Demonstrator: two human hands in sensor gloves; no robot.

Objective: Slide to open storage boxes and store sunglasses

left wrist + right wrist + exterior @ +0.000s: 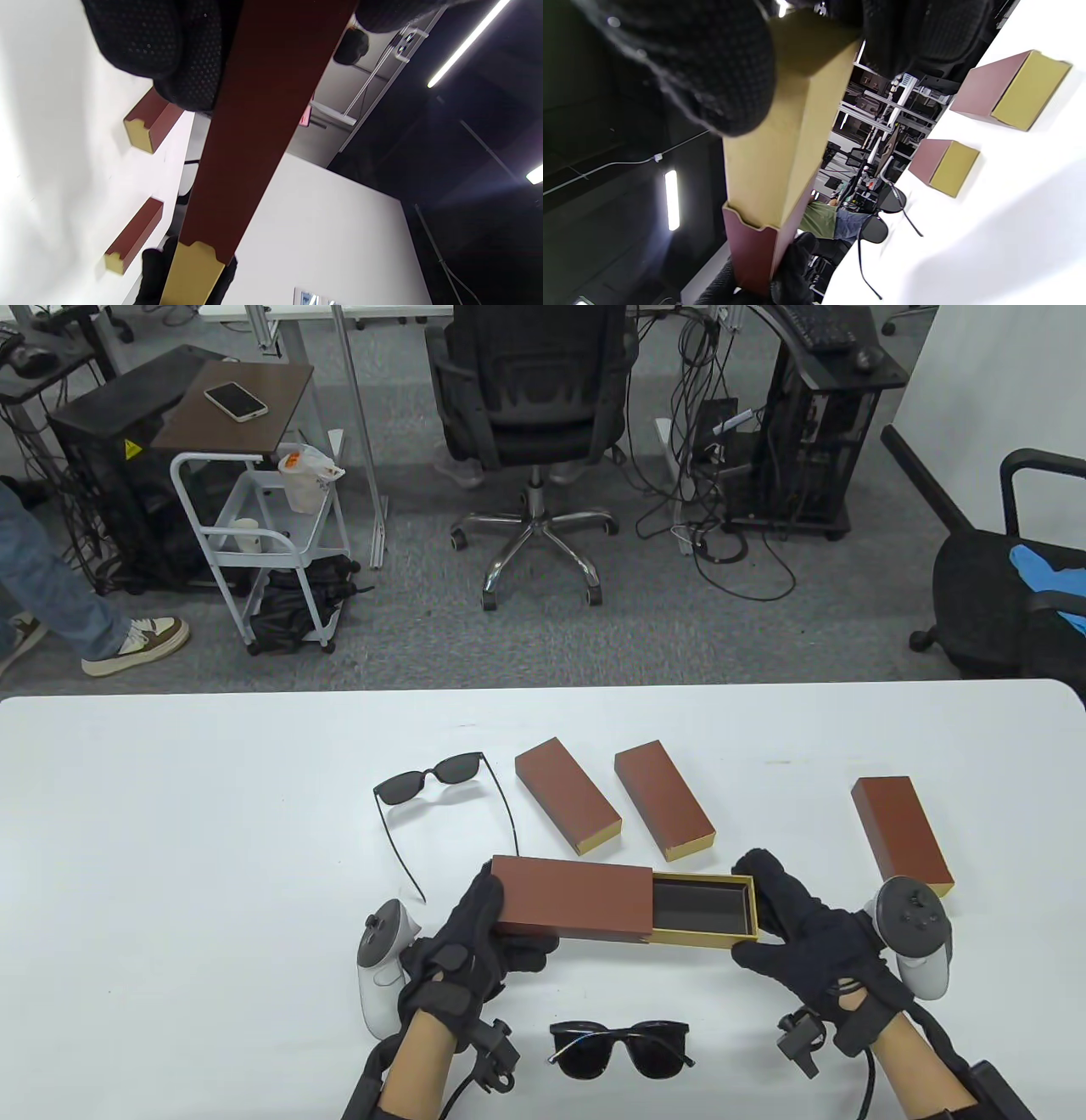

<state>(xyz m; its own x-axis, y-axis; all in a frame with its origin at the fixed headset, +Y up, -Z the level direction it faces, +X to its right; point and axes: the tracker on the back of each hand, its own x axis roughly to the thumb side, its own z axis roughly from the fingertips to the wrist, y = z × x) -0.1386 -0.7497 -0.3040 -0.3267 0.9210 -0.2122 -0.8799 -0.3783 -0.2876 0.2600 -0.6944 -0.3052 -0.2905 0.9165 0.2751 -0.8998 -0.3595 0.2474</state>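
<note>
Nearest to the person, a folded pair of sunglasses (619, 1049) lies on the white table (170, 814), between the 2 wrists, with its dark lenses facing the near edge.

Just beyond it, both hands hold 1 storage box (624, 909) a little above the table. Its long axis runs left to right. The left hand (475, 942) grips the left end of the brown sleeve (573, 904), fingers on the far side and thumb on the near side. The right hand (793, 929) pinches the right end of the gold inner tray (706, 909), with fingers curled over the far corner and the thumb under the near edge. The tray is partly slid out toward the right, so its dark inside is open to view and it holds nothing. In the left wrist view the sleeve (258, 127) runs away from the glove and the gold tray end (193, 273) shows at its far tip.

Farther on the left, a second pair of sunglasses (441, 780) lies with its temples unfolded, pointing toward the near side.

Beyond the held box, 2 closed boxes (567, 794) (663, 799) lie side by side, their long axes slanted from far left to near right, gold ends toward the near right. A third closed box (901, 833) lies apart at the right, near the right hand's tracker (912, 929).
</note>
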